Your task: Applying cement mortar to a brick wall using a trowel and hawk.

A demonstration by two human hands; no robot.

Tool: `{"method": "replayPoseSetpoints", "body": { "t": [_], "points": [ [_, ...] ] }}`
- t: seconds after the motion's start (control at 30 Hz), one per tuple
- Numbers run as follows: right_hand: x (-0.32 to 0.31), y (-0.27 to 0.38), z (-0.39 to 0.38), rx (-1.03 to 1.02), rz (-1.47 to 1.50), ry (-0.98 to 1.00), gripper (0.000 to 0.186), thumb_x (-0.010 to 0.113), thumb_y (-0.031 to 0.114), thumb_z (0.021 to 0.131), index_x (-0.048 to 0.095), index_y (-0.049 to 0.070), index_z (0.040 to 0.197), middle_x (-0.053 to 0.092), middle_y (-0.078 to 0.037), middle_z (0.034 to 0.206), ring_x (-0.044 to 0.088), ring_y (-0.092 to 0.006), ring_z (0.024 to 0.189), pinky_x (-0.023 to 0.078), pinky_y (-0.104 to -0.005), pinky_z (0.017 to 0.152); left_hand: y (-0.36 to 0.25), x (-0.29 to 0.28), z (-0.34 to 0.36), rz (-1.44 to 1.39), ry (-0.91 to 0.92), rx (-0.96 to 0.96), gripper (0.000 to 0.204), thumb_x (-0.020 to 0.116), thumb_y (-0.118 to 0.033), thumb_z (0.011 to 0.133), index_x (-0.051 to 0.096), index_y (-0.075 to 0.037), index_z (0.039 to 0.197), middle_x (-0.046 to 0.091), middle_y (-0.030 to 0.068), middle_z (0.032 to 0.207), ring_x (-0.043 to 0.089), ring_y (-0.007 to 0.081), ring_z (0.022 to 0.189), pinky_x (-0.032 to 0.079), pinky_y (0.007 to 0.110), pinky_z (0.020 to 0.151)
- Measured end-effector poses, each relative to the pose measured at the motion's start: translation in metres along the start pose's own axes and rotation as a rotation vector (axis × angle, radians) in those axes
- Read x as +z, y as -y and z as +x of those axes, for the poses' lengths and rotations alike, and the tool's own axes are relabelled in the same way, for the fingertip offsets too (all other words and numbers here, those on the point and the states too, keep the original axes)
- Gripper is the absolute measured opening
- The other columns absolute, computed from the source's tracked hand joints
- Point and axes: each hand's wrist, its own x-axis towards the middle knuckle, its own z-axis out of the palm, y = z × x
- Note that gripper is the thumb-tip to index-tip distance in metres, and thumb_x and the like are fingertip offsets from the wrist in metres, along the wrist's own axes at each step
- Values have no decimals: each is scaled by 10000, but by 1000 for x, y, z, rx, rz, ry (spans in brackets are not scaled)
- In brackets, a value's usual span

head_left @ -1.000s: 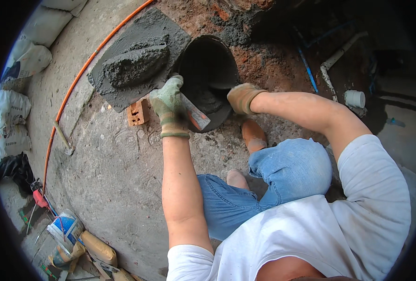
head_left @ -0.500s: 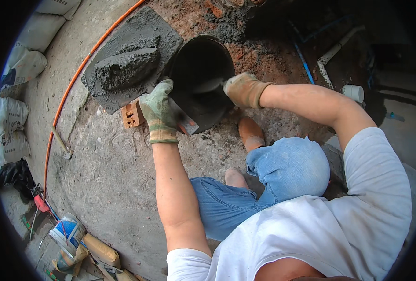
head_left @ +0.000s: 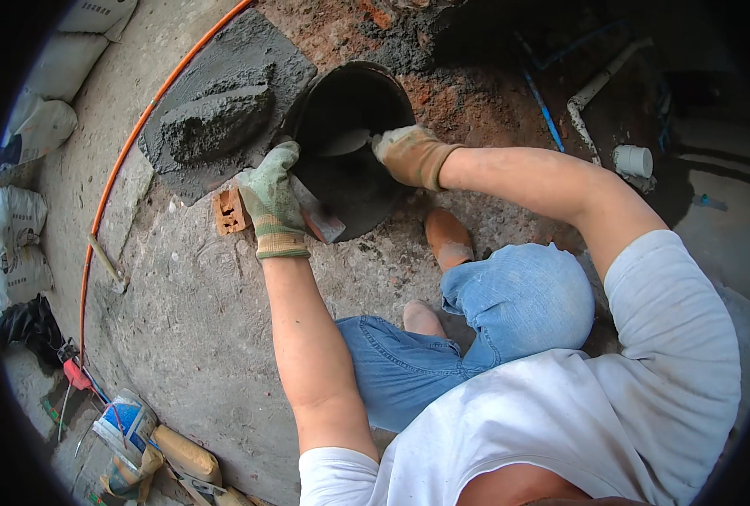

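My gloved left hand (head_left: 269, 198) is closed on a flat rectangular tool (head_left: 320, 218), grey with a worn orange patch, at the left side of a dark round bucket (head_left: 362, 80). Inside the bucket, my gloved right hand (head_left: 410, 156) grips a trowel, whose rounded blade (head_left: 341, 143) lies over dark grey material. Its handle is hidden under my fingers. Left of the bucket is a board coated in wet mortar (head_left: 172, 152), with a thick mound of mortar (head_left: 215, 120) on it. An orange perforated brick (head_left: 230, 211) lies beside my left hand.
An orange hose (head_left: 120, 160) curves past a hammer-like tool (head_left: 109, 261). White sacks (head_left: 16, 228), a blue-and-white pail (head_left: 126, 422) and bundled tools are at left. White pipe (head_left: 598, 88), blue pipe (head_left: 544, 110) and a white fitting (head_left: 632, 160) lie right.
My right hand has moved up and leftward, further into the bucket, with the trowel. My left hand still holds its tool at the bucket's side. The whole view has shifted slightly left.
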Motion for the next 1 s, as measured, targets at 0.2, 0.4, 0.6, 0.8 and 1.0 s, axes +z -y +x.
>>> {"method": "replayPoseSetpoints", "body": {
  "t": [0.2,0.4,0.6,0.8,1.0],
  "points": [
    [-18,-18,-5,-170,-126,199,166,629,122,780,737,35,872,725,-145,812,728,-288,747,566,-427,569,-6,1,-4,4,-46,-95,203,668,-44,750,743,31,923,719,98,972,662,201,916,509,317,892],
    [12,-6,-20,-142,-205,286,158,631,107,771,741,56,873,729,-140,829,729,-296,768,567,-436,565,6,-1,-2,-25,-27,-46,188,680,-61,756,748,24,910,721,102,968,659,192,930,496,313,912],
    [-12,-15,-13,-16,-118,119,170,642,117,783,753,53,896,739,-132,863,732,-295,786,579,-435,598,-3,2,-4,-78,-70,-25,136,721,-42,739,750,37,844,722,81,832,657,154,736,523,281,697],
    [-22,-11,-20,1,-99,401,211,635,127,813,772,69,962,750,-131,932,736,-272,862,585,-431,656,-1,5,-6,5,-118,17,156,732,-78,745,742,46,838,711,85,833,639,167,735,508,296,704],
    [4,-7,-37,-76,-169,374,159,662,133,797,769,63,891,747,-114,867,737,-272,799,570,-420,574,2,1,-3,1,-80,36,267,769,-132,724,670,49,894,610,50,764,560,172,646,483,323,610]
  ]
}}
